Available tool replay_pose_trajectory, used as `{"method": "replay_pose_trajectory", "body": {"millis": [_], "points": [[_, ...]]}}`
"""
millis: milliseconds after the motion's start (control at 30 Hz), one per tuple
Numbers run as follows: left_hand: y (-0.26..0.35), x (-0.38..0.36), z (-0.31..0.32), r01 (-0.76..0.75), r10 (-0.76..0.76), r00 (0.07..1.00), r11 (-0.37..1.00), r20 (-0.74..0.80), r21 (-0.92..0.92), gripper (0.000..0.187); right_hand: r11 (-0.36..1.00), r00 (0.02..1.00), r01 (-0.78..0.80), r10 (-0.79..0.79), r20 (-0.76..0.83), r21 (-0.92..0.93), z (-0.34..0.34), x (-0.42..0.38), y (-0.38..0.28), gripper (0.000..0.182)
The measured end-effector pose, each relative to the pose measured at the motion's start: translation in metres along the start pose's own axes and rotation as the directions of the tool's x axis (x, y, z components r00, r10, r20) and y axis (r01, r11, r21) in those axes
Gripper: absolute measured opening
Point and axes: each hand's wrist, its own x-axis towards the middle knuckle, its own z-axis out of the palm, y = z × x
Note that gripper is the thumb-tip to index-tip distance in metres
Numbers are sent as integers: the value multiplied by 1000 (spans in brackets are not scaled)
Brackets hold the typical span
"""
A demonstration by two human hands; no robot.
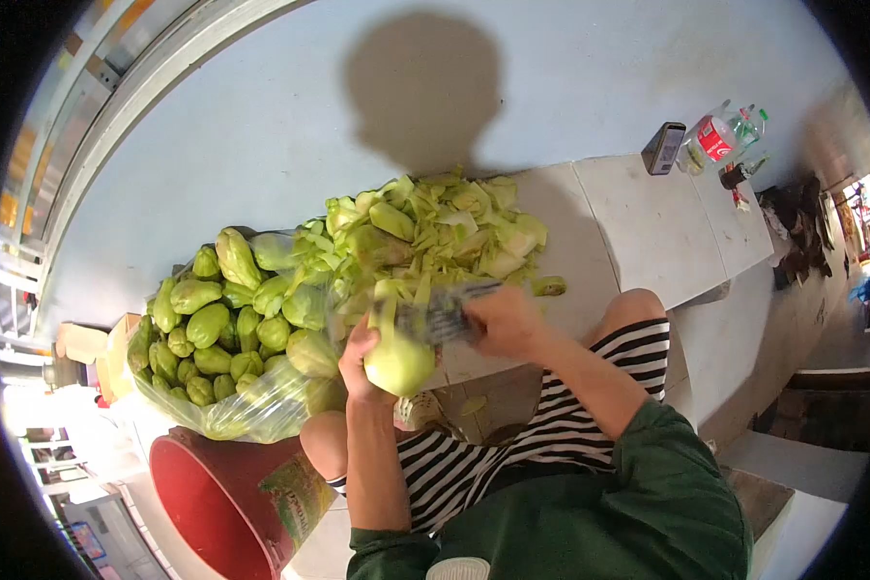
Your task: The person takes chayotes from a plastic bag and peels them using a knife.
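Observation:
My left hand (360, 360) is wrapped around a pale green chayote (398, 365), its skin smooth and light where it has been pared. Gripped in my right hand (510, 324) is a knife (441, 317), its wide dark blade smeared by motion and right at the upper side of the chayote. A strip of peel stands up from the top of it. Just beyond both hands spreads a heap of green peelings (454, 222). To the left, a clear plastic bag (251, 418) lies open around many whole, unpeeled chayotes (208, 326).
Below the bag, a red bucket (198, 493) lies tipped on its side. A phone (664, 148) leans on the wall at the far right, beside plastic bottles (715, 140). A cardboard box (116, 353) stands behind the bag. My striped shorts (590, 387) are close under the hands.

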Motion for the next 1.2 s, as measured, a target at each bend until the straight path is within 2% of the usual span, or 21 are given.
{"method": "replay_pose_trajectory", "body": {"millis": [33, 67, 133, 200, 267, 300, 367, 400, 433, 467, 500, 533, 633, 767, 967, 1033, 1067, 1100, 1133, 1200], "points": [[4, -3, 5, 91, -84, 991, 994, 104, -62, 63, 988, 989, -146, 144, -23, -57, 1, 5, 6, 20], [8, -3, 16, 61, -57, 991, 998, 120, -26, 60, 989, 990, -137, 136, -33, -61, 0, 6, 8, 20], [12, -4, 14, 33, -31, 989, 999, 147, -10, 62, 973, 973, -232, 232, 16, 6, -4, 6, 5, 22], [8, -5, 10, 9, -7, 987, 1000, 159, -8, 64, 979, 980, -201, 201, 4, 30, -6, 5, 0, 22], [1, -1, 1, -44, 33, 997, 984, -65, -171, 63, 982, 984, -178, 179, -10, 65, -4, 1, -5, 21], [0, 1, -3, -47, 35, 997, 985, -71, -167, 63, 980, 983, -181, 183, -9, 79, -4, -1, -6, 22], [1, 8, -8, -170, 139, 983, 940, -124, -294, 63, 980, 984, -175, 177, -12, 93, -2, -2, -9, 22], [7, 4, 11, -176, 157, 984, 933, -84, -313, 57, 998, 994, 19, -12, -107, 62, 0, -4, -11, 23], [5, 6, 8, -182, 162, 983, 933, -88, -310, 57, 978, 960, 207, -200, -193, 16, 4, -6, -13, 26], [2, 10, 0, -171, 164, 985, 929, -50, -330, 57, 977, 960, 211, -203, -192, 21, 8, -6, -16, 26], [1, 11, -1, -156, 163, 987, 924, -12, -348, 57, 955, 930, 293, -294, -222, -37, 13, -6, -19, 26], [-2, 11, 0, -114, 100, 994, 887, -54, -448, 55, 925, 892, 368, -380, -246, -96, 18, -6, -22, 27], [-4, 12, 7, -94, 75, 995, 900, -62, -426, 53, 904, 861, 396, -426, -278, -158, 20, -4, -28, 25], [-13, 12, 7, -74, 55, 996, 933, -64, -353, 54, 907, 848, 385, -421, -322, -170, 21, -5, -27, 25], [-17, 14, -2, -21, 31, 999, 923, 19, -384, 55, 907, 869, 365, -413, -274, -208, 15, -7, -27, 25], [-17, 14, 0, -18, 34, 999, 920, 35, -391, 56, 956, 930, 274, -292, -225, -106, 15, -9, -27, 26], [-17, 15, 2, -104, 71, 991, 940, -112, -324, 52, 957, 931, 270, -287, -225, -104, 16, -11, -22, 26], [-14, 15, 4, -184, 122, 961, 952, -250, -243, 48, 977, 957, 203, -211, -200, -60, 16, -9, -14, 26], [-13, 17, 1, -187, 114, 960, 939, -254, -287, 46, 990, 975, 137, -138, -174, -22, 14, -7, -8, 27], [-9, 16, 3, -196, 145, 966, 950, -213, -243, 47, 985, 970, 169, -173, -172, -36, 13, -7, -10, 27]]}}
